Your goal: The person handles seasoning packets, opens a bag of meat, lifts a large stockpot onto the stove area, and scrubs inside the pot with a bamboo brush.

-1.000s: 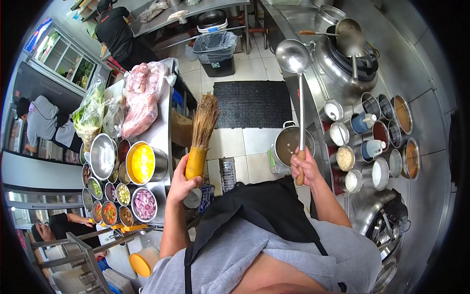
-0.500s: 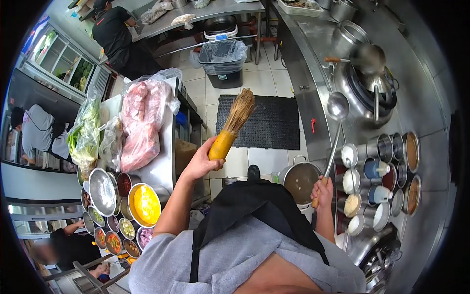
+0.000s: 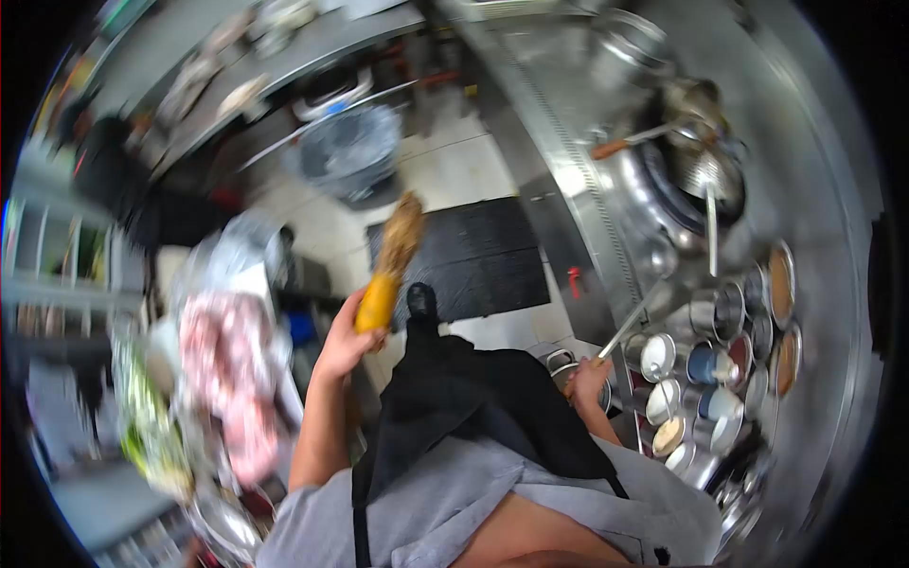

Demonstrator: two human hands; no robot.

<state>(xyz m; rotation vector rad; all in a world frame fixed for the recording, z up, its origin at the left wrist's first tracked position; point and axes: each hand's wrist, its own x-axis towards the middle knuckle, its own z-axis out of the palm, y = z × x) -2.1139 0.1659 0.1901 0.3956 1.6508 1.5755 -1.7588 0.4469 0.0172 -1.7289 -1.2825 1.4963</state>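
My left hand (image 3: 352,333) is wrapped round the yellow handle of a bristle brush (image 3: 386,275), its bristles pointing up and away from me. At the right, my right hand (image 3: 587,381) grips the handle end of a long ladle (image 3: 620,333). The ladle's bowl lies over the steel counter's front part, left of several steel pots of seasonings (image 3: 657,358). Beyond it a large wok (image 3: 668,189) holds a perforated scoop and a wooden-handled pan. A stockpot (image 3: 561,362) is partly hidden behind my right hand.
Bagged meat (image 3: 227,364) and bagged green vegetables (image 3: 147,417) lie on the left table. A lined bin (image 3: 350,151) and black mat (image 3: 473,256) are on the floor ahead. A co-worker in black (image 3: 133,180) stands far left. The left side is motion-blurred.
The view has turned and shifted forward, with a foot now on the mat's edge. The ladle has swung to a more slanted angle over the counter. Both hands keep their holds.
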